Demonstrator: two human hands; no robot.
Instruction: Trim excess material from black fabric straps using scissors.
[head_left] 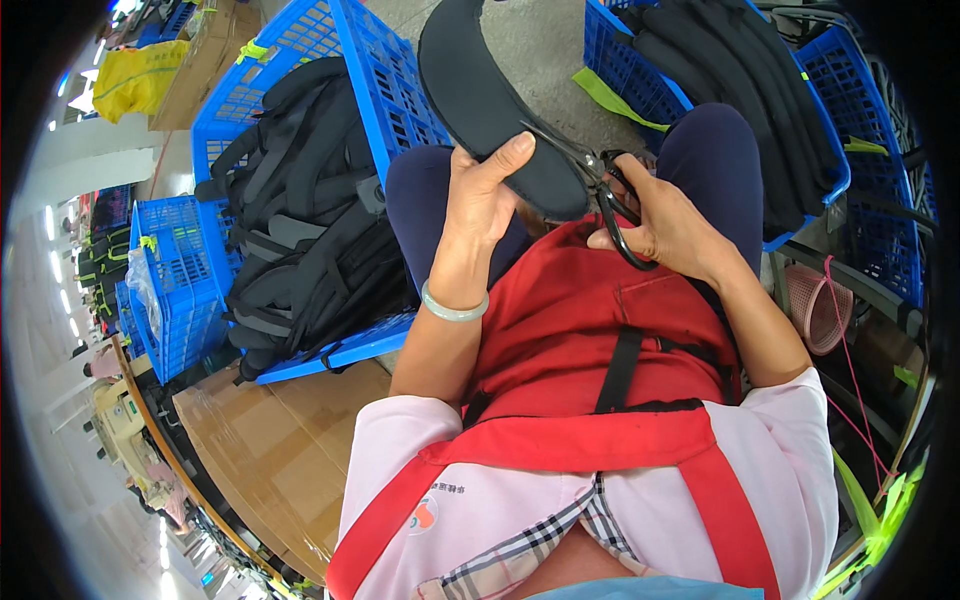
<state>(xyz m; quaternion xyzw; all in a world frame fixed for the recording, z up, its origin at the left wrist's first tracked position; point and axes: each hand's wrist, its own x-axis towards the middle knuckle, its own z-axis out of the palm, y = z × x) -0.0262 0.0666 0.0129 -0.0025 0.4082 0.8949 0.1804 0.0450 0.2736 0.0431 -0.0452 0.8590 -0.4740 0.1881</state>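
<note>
A curved black padded strap (480,95) is pinched in my left hand (482,192), thumb on top and the other fingers mostly hidden beneath. The strap arcs away over the gap between my knees, its rounded near end above my lap. My right hand (668,218) is closed round the looped black handles of a pair of scissors (628,248). The scissor blades lie against the strap's right edge and point toward my left thumb. How far the blades are parted is hard to see. Below both hands, a red apron (560,330) covers my lap.
At my left, a tilted blue plastic crate (385,130) is heaped with black straps (300,210). Another blue crate (640,95) with long black padded pieces (735,90) stands at far right. A cardboard box (280,450) sits low left; a pink basket (818,310) is by my right elbow.
</note>
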